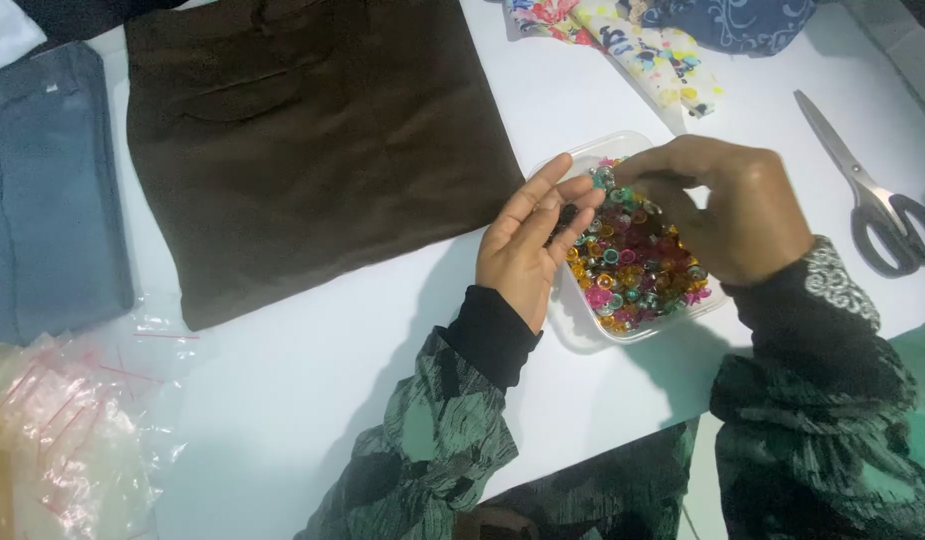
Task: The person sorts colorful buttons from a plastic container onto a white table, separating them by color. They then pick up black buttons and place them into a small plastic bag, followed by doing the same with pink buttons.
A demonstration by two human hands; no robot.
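A white table (312, 370) carries brown folded trousers (312, 140), grey folded cloth (42, 190), clear plastic bags (62, 430), a clear tray of coloured beads (632, 262), scissors (867, 190) and patterned fabric (652, 40)

- The left hand (527, 250) and the right hand (727, 215) are bare, with no rings or gloves.
- Both arms wear loose green sleeves (432, 440) with dark, streaky marks.
- A snug black cuff (492, 335) peeks out by the left hand.
- The cuff (832, 280) by the right hand has a white swirly pattern.

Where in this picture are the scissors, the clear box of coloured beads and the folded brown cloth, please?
scissors (860, 178): head view, on the blades near the pivot.
clear box of coloured beads (578, 330): head view, on its near left rim.
folded brown cloth (312, 150): head view, on the middle of the fabric.
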